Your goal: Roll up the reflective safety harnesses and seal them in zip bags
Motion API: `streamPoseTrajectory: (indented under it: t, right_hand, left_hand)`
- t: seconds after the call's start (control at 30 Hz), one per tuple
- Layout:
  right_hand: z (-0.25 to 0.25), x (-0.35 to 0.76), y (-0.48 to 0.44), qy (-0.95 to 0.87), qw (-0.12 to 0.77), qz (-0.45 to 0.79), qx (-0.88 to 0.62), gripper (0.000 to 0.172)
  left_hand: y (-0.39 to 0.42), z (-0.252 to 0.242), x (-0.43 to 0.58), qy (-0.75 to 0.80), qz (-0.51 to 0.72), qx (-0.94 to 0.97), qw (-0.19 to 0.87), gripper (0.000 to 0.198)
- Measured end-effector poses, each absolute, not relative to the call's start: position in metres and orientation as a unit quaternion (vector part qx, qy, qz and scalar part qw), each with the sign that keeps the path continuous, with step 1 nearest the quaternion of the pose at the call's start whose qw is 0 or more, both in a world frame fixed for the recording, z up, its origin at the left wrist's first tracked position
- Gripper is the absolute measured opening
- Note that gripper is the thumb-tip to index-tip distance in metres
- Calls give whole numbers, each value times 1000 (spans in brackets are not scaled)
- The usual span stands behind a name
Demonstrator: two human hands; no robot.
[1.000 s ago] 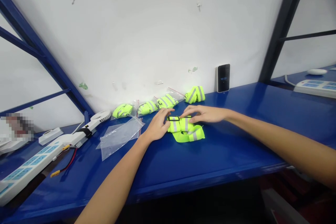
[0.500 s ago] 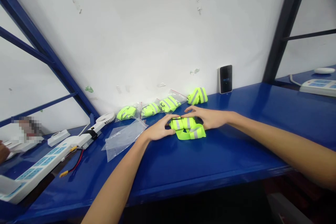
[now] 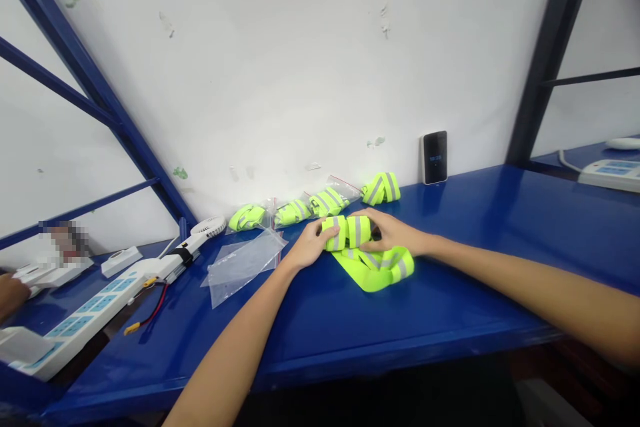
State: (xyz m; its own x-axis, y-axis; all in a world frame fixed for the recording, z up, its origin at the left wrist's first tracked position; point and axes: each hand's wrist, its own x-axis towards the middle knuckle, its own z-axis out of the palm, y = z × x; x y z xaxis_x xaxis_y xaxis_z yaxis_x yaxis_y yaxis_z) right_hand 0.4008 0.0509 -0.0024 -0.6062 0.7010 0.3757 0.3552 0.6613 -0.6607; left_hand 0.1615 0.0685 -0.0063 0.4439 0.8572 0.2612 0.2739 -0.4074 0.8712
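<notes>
A neon-yellow reflective strap (image 3: 373,273) with grey stripes lies partly rolled on the blue table (image 3: 320,330). My left hand (image 3: 311,243) grips the left side of its rolled part, thumb in front. On the other side my right hand (image 3: 393,232) holds the roll between thumb and fingers. A loose length of the strap loops out below and to the right of both hands. Just behind stand a bundled reflective strap (image 3: 381,188) without a bag and several like bundles in clear zip bags (image 3: 327,201). Flat clear bags (image 3: 245,267) lie left of my left hand.
A black-faced device (image 3: 434,157) leans at the wall on the right. To the left are a small white fan (image 3: 209,227), a long power strip (image 3: 95,310) and a red-black cable (image 3: 156,310) with yellow plugs. Another person's hand (image 3: 13,295) shows at the far left edge.
The loose length of strap has grown longer and spread toward me and to the right. Both hands have turned the roll more upright, and the view has shifted slightly.
</notes>
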Motion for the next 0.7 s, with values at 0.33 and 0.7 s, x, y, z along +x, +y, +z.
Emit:
streamPoseTrajectory:
  t: [0.33, 0.7]
  right_hand:
    - [5, 384, 41, -639, 369, 549, -394, 63]
    - [7, 386, 45, -477, 456, 669, -341, 39]
  left_hand:
    - [68, -14, 168, 434, 467, 696, 331, 56]
    - [48, 3, 165, 290, 360, 881, 103, 53]
